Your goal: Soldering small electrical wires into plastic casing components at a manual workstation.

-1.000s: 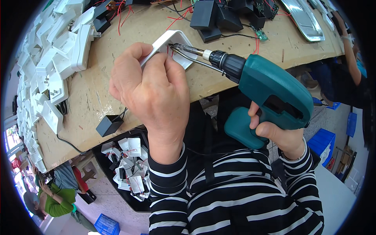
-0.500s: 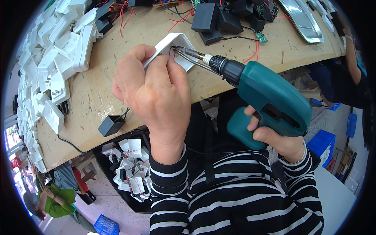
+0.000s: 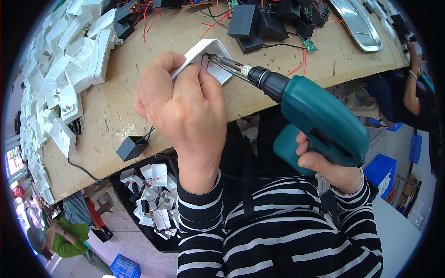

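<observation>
My left hand (image 3: 185, 102) is closed on a white plastic housing (image 3: 211, 45), tilted up over the table, with its fingertips inside the open side. A thin red wire shows within, beside those fingers. My right hand (image 3: 327, 162) is wrapped around the grip of a green pistol-shaped soldering gun (image 3: 324, 116). Its dark tip and the thin metal feed tube beside it reach into the housing, close to the red wire; whether they touch is too small to tell. Below my left hand a small black box (image 3: 132, 148) on a black cable lies at the table edge.
White plastic housings (image 3: 76, 51) pile up on the left of the table (image 3: 120, 92). Black boxes (image 3: 243, 23) with red wires and circuit boards lie at the back, near a metal tray (image 3: 357, 25). A black bin (image 3: 160, 243) of wired parts stands below. Other people are at both sides.
The soldering gun has shifted very slightly right and down, its tip still inside the housing. My left hand and the housing barely move. At the right, another person's arm has moved.
</observation>
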Available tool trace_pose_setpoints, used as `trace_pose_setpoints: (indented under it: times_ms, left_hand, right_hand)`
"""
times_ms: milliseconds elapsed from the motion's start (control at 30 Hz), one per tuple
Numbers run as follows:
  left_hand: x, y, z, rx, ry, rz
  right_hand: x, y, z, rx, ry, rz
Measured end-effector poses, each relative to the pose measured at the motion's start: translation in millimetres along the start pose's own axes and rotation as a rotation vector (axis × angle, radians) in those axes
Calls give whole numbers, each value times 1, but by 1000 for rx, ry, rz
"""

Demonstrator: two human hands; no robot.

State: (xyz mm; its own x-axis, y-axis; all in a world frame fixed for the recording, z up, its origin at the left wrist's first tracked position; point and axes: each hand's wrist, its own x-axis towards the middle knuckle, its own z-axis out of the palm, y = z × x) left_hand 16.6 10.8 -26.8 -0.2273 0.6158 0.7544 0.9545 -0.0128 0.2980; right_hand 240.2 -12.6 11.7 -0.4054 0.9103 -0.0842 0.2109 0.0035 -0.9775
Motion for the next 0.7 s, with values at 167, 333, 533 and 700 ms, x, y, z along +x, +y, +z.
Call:
trace_pose_setpoints:
  times_ms: [167, 333, 533, 700]
  left_hand:
    - [-1, 0, 0, 26, 0, 11]
    - [0, 0, 1, 14, 4, 1]
    - [-1, 0, 1, 14, 4, -14]
    - [-1, 1, 1, 26, -5, -6]
  right_hand:
    - [-1, 1, 1, 43, 21, 12]
    - [-4, 2, 1, 75, 38, 26]
    - [-1, 2, 0, 18, 17, 12]
    - [-1, 5, 2, 40, 32, -11]
